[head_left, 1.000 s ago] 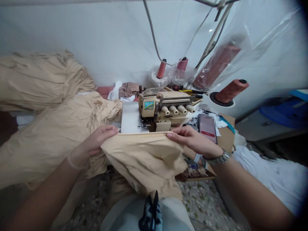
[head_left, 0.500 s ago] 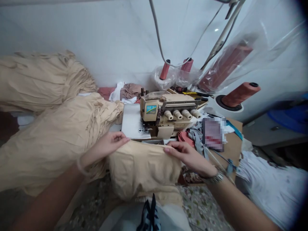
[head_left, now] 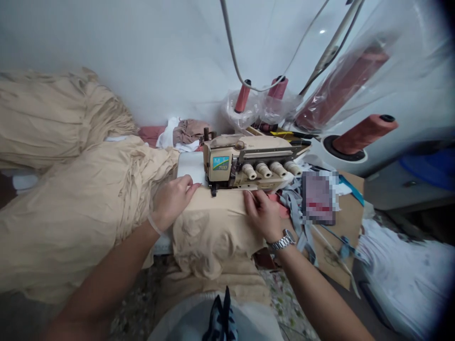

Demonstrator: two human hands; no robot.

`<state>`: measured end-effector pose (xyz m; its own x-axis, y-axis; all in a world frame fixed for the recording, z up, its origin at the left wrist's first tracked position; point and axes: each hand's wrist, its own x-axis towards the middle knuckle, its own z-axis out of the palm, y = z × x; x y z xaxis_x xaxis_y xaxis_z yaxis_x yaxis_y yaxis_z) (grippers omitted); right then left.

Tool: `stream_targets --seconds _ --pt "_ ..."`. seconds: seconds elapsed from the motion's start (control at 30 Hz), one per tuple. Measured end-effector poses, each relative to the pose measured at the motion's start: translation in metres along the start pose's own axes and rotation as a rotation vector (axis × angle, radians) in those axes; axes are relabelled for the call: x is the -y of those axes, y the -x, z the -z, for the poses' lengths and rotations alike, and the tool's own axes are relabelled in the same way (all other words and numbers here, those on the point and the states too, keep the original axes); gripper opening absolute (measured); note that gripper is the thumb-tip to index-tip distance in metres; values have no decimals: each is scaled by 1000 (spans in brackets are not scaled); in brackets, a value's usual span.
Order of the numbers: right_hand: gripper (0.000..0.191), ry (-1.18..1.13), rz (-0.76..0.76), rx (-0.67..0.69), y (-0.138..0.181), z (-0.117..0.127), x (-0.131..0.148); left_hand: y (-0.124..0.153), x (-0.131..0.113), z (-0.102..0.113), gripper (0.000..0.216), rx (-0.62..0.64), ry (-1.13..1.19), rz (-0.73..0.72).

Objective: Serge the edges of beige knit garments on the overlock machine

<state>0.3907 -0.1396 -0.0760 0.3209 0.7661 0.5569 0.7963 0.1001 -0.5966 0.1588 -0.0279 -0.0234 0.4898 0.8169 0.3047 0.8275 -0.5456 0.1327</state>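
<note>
A: What do you see at the far left, please?

B: A big heap of beige cloth (head_left: 67, 213).

A: And the hands?

B: The left hand (head_left: 174, 201) is spread and presses on the beige fabric (head_left: 213, 232). This fabric lies against the front of the overlock sewing machine (head_left: 245, 163). The right hand (head_left: 261, 215) presses it also, fingers a little curled, pinching nothing.

A: Further right?

B: A reddish thread cone (head_left: 362, 135) stands on its holder.
</note>
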Motion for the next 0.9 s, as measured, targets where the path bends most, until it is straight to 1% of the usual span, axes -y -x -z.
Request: stream_targets --seconds 0.13,0.2,0.27,0.33,0.37,0.43,0.5,0.53,0.57,0.6,0.63,0.67,0.7,0.73,0.77,0.83,0.9 --pt "31 84 106 -91 -4 -2 -10 -17 4 -2 29 -15 -35 18" --pt "34 125 159 -108 -5 -1 -14 -30 7 -3 29 -20 -45 31" --pt "38 148 204 -47 -4 -1 -13 -43 9 -4 29 -27 -46 37" --pt "42 150 203 94 -1 -2 -6 -53 9 -5 26 -44 -51 30" --pt "44 132 174 180 2 -3 0 -55 8 -5 24 -63 -47 2" --pt "42 11 77 351 9 -4 12 -51 5 -5 21 -95 21 -97" --pt "29 -275 -92 496 18 -4 23 -34 1 -6 23 -76 172 -218" --pt "21 -463 -227 538 23 -3 27 -22 0 -7 25 -50 247 -260" --pt "17 -652 -395 563 27 -1 30 -9 -2 -7 28 -18 301 -279" --pt "17 -818 -581 577 30 2 31 4 -3 -7 31 11 324 -283" --pt "20 -940 -762 588 33 5 31 17 -4 -6 34 31 318 -272" --pt "22 -1014 -902 600 34 8 30 27 -5 -6 37 40 291 -250" --pt "25 -1046 -984 613 34 10 29 34 -6 -5 39 43 254 -218" --pt "27 -1052 -1015 620 33 11 27 38 -8 -4 39 41 213 -185" --pt "30 -1047 -1014 601 31 11 26 39 -9 -4 39 39 170 -158" --pt "35 -1045 -986 519 27 9 23 33 -12 -3 40 41 90 -133" --pt "32 -1055 -988 460 26 9 20 25 -16 -3 42 60 35 -145"
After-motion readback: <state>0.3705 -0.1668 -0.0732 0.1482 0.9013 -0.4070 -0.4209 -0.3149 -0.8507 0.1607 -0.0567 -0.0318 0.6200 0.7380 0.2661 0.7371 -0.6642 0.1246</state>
